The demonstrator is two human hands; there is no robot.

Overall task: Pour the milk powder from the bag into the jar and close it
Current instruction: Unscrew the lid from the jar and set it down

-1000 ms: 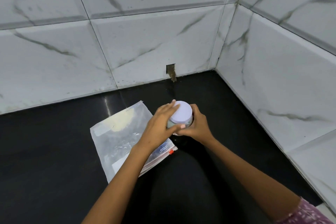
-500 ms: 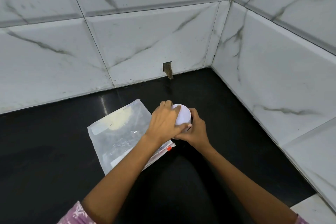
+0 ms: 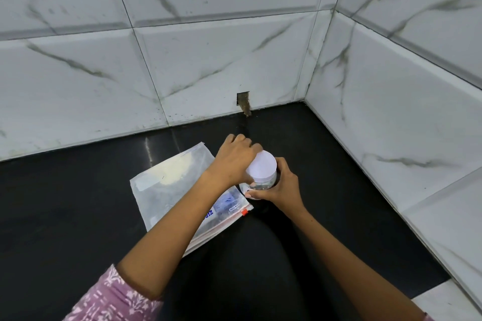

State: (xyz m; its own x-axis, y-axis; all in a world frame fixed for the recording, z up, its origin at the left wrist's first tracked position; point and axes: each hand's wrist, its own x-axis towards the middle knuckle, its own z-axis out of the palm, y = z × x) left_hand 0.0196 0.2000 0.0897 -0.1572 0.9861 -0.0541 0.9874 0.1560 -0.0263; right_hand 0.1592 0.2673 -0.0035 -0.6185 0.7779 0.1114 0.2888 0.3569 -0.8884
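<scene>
A small clear jar [image 3: 260, 185] with a white lid [image 3: 261, 166] stands on the black counter [image 3: 78, 203]. My left hand [image 3: 234, 161] grips the lid's left rim from above, fingers curled round its far side. My right hand [image 3: 279, 190] wraps the jar's glass body from the right and front. A clear zip bag [image 3: 169, 185] with a red slider lies flat to the left of the jar, partly under my left forearm; a pale patch of powder shows near its far corner.
White marble-look tiled walls [image 3: 208, 65] close the counter at the back and on the right, meeting in a corner. A small rectangular hole [image 3: 243, 101] sits low in the back wall. A white tile edge [image 3: 448, 302] shows at the bottom right.
My left hand has turned on the lid, uncovering most of the white top. The right hand keeps its hold on the jar body. The camera view shifted slightly.
</scene>
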